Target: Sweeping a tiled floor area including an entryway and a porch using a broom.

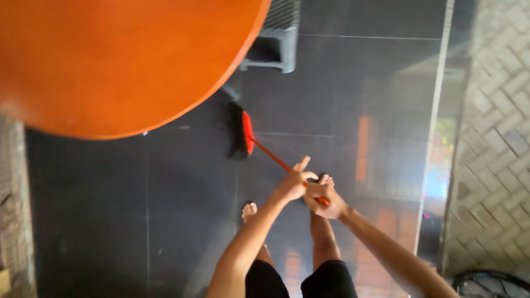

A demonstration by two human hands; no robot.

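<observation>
Both the left hand [292, 183] and the right hand [323, 196] close around the thin orange broom handle [270, 154], its black-bristled head [238, 132] on the dark tiled floor [165, 221] beside the round orange table [110, 60], reaching under its edge.

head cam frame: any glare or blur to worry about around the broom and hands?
Head view: glossy dark floor tiles carry orange and bright reflections at right; the orange round table is close and soft; broom head slightly smeared; left hand and right hand on the broom handle are fairly clear; straight lines bow near the frame edges.
</observation>
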